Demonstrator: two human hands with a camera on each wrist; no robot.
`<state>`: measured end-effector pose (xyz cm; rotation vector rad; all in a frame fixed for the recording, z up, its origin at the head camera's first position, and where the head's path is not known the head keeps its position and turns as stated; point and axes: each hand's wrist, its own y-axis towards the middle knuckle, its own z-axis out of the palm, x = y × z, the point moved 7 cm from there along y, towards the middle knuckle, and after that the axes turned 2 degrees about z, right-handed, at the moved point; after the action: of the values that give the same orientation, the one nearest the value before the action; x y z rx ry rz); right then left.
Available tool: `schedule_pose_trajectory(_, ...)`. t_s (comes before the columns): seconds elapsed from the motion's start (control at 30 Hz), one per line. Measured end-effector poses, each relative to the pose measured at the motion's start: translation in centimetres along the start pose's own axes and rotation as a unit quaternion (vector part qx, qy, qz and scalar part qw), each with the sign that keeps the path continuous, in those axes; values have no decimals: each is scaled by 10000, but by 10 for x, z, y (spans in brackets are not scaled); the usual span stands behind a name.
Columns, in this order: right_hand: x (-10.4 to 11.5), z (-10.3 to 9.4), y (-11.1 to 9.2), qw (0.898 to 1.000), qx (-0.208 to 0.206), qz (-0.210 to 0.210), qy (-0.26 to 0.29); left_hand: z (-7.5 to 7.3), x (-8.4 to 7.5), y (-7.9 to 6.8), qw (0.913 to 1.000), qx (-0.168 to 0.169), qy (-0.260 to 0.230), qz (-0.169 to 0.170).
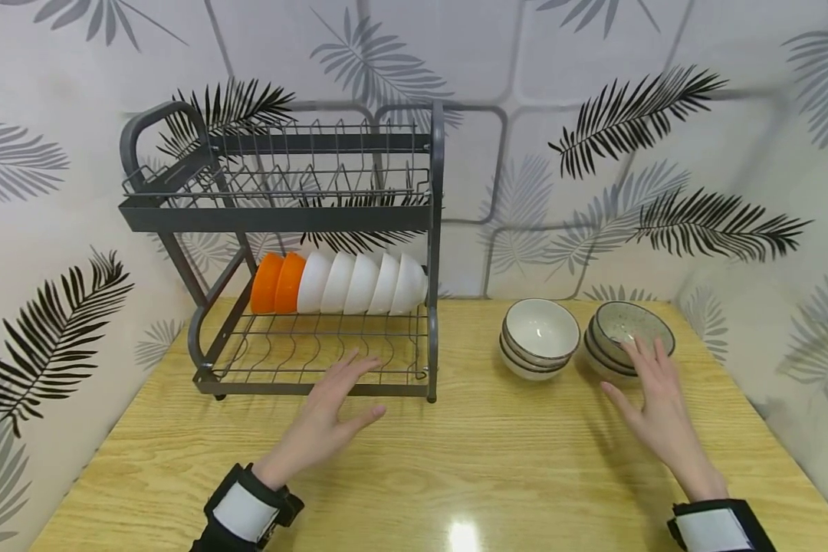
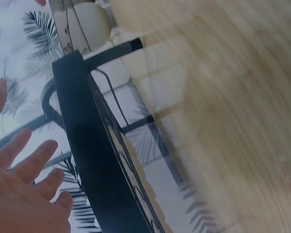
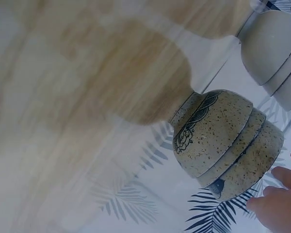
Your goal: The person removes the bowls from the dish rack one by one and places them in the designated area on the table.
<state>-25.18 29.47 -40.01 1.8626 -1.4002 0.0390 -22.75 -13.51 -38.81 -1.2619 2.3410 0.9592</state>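
Observation:
My right hand [image 1: 658, 406] is held with fingers spread at a stack of speckled grey bowls [image 1: 632, 331]; its fingertips overlap the front rim in the head view. From the right wrist, these bowls [image 3: 218, 136] show a dark pattern near the base, and the fingers [image 3: 286, 177] stand beside the top rim. My left hand [image 1: 324, 422] holds nothing, its fingers extended before the lower front bar of a dark dish rack [image 1: 283, 218]. In the left wrist view its palm and fingers [image 2: 31, 170] appear beside the rack's dark bar [image 2: 87, 141].
Left of the speckled bowls stands a stack of white bowls [image 1: 540, 337] with dark rims. On the rack's lower tier, orange bowls [image 1: 267, 284] and several white bowls [image 1: 362, 284] stand on edge in a row. Leaf-patterned wall covering [image 1: 593, 253] rises behind the wooden table [image 1: 483, 452].

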Motion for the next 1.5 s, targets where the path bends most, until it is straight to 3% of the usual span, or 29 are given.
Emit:
schedule_pose_trajectory(0.37, -10, -8, -6, 9918, 357, 830, 898, -39, 32, 6, 9956, -568, -511, -534)
schedule_pose_trajectory(0.57, -11, -14, -8, 9844, 259, 1074, 1366, -57, 43, 12, 9937, -540, -523, -832)
schedule_pose_trajectory(0.8, -7, -19, -11, 9787, 157, 997, 1788, -79, 57, 19, 9906, -608, -552, -1089)
schedule_pose_trajectory(1.1, 8, -20, -14, 9711, 105, 653, 2291, -104, 82, 24, 9801, -681, -731, -1716)
schedule_pose_trajectory(1.3, 13, -16, -18, 9684, 268, 725, 2372, -113, 95, 29, 9707, -792, -1009, -2033)
schedule_pose_trajectory(1.5, 24, -14, -18, 9636, 342, 549, 2593, -118, 108, 37, 9620, -1110, -1422, -2052)
